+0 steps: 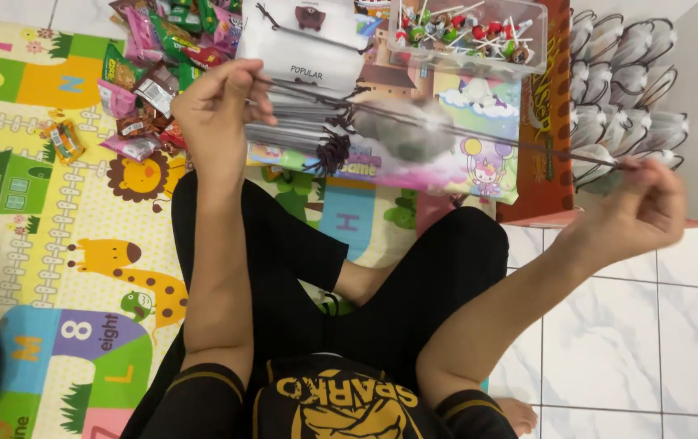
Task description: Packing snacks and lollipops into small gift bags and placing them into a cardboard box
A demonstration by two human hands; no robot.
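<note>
Your left hand (pixel 217 106) is closed in a pinch on one end of a dark drawstring cord (pixel 463 130), and your right hand (pixel 640 213) is fisted around the other end, so the cord runs taut between them, sloping down from left to right. A blurred grey pouch (pixel 404 130) hangs on the cord about midway, over the stack of flat white drawstring bags (pixel 304 73) lying on the colourful play mat (pixel 40 244). You sit cross-legged, with the stack just beyond your knees. Left of the stack lies a heap of wrapped snacks and sweets (pixel 154 73). Beyond your right hand, a clear plastic box of lollipops (pixel 467 36) sits beside an orange cardboard box (pixel 540 122), and finished tied bags (pixel 630 89) stand in rows on the white tiled floor (pixel 609 341)
</note>
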